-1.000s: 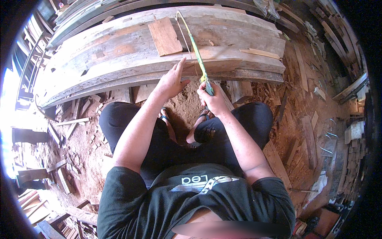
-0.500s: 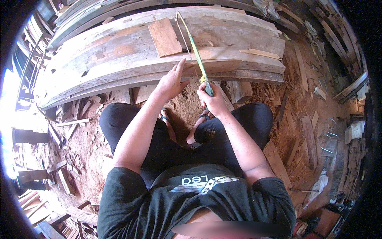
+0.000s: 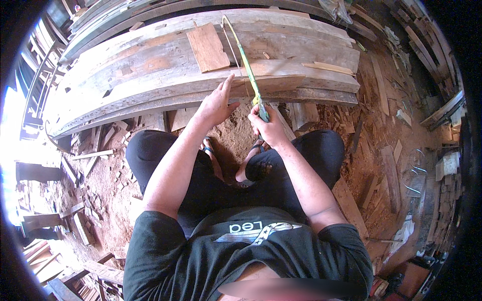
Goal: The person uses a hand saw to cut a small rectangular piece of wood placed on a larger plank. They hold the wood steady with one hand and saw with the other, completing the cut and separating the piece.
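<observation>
My right hand (image 3: 266,123) is wrapped round the handle of a green-and-yellow bow saw (image 3: 248,65). The saw points away from me, and its thin blade crosses the near edge of a wooden board (image 3: 278,83). Left of the blade, my left hand (image 3: 217,104) lies against that near edge, fingers stretched out and thumb apart, grasping nothing. Whether the blade is inside a cut cannot be made out. Just beyond my left fingertips, a flat reddish-brown piece of wood (image 3: 208,47) rests on the broad stack of planks (image 3: 150,49).
A pale wood sliver (image 3: 329,67) lies on the planks at the right. Offcuts and sawdust cover the ground around my feet, with a loose board (image 3: 390,178) to the right. More lumber (image 3: 429,57) is piled at the far right. Behind the planks run long beams (image 3: 165,16).
</observation>
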`<state>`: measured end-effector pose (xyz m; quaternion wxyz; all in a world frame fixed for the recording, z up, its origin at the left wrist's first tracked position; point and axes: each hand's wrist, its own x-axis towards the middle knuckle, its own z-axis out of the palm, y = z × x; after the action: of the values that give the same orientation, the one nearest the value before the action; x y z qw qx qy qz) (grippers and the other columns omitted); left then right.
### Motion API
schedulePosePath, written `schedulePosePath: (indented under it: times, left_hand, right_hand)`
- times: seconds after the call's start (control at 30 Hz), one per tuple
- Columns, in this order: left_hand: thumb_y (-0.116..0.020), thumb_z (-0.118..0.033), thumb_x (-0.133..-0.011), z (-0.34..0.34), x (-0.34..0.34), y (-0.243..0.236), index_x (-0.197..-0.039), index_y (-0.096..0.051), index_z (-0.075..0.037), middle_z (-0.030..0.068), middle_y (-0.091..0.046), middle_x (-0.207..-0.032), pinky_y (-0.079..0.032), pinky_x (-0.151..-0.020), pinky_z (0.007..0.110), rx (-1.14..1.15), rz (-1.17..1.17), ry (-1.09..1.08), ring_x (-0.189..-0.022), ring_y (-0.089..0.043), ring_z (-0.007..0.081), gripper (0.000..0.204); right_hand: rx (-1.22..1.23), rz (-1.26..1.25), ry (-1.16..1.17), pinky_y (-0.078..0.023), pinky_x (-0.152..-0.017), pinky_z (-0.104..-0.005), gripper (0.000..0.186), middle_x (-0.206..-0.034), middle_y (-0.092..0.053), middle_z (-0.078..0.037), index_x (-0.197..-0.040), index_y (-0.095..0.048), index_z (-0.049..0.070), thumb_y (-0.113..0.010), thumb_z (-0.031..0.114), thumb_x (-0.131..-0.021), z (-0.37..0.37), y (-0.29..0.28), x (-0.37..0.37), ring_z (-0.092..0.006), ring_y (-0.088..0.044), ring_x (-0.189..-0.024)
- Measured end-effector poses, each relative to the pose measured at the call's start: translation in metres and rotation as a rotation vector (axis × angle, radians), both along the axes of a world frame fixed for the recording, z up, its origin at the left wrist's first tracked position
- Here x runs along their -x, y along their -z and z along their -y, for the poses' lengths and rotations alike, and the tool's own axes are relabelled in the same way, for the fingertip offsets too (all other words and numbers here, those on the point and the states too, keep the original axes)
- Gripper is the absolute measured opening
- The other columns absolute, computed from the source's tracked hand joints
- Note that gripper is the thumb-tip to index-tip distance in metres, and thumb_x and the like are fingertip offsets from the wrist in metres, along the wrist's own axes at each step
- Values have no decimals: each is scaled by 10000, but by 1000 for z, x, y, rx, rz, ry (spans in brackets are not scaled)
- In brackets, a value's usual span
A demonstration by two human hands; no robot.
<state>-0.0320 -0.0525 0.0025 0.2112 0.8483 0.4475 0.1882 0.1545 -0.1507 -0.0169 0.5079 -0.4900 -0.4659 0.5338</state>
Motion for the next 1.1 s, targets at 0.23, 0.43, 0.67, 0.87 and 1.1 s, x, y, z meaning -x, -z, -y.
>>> schedulePosePath:
  times: [0.23, 0.43, 0.67, 0.87, 1.1]
  left_hand:
    - [-736, -255, -889, -1, 0, 2, -1585, -141, -59, 275, -455, -1477, -465, -1067, 477, -13, 20, 10, -1302, -514, 438, 936]
    - [-736, -252, -892, 0, 0, 0, -1586, -142, -54, 283, -435, -1491, -449, -1087, 475, -9, 26, 17, -1330, -486, 441, 935]
    - [-732, -240, -902, -1, 1, 1, -1582, -152, -40, 313, -395, -1511, -416, -1126, 476, 24, 31, 23, -1376, -436, 452, 916]
    - [-743, -265, -881, -2, 1, 6, -1577, -166, -36, 271, -461, -1473, -463, -1071, 473, -50, 30, 19, -1313, -508, 431, 933]
    - [-742, -268, -879, 2, 0, -1, -1566, -195, -40, 253, -491, -1455, -474, -1057, 471, -58, 14, 2, -1293, -531, 417, 907]
  right_hand:
    - [3, 22, 1, -466, -498, -252, 156, -652, -543, 36, -859, -568, 87, -664, 163, -956, 0, -1, 0, -62, -533, -531]
    - [0, 13, -2, -464, -496, -252, 155, -642, -537, 39, -856, -567, 87, -663, 158, -955, 0, 0, 0, -62, -528, -524]
    - [2, -2, -10, -459, -495, -254, 161, -638, -533, 39, -859, -558, 88, -662, 157, -960, 0, -1, 0, -61, -525, -519]
    - [1, 7, -4, -456, -495, -256, 151, -642, -533, 38, -873, -556, 90, -659, 152, -965, 0, 1, 0, -63, -526, -521]
    - [8, 9, -11, -458, -499, -253, 150, -652, -537, 37, -875, -555, 91, -658, 152, -965, 0, 1, -1, -63, -531, -531]
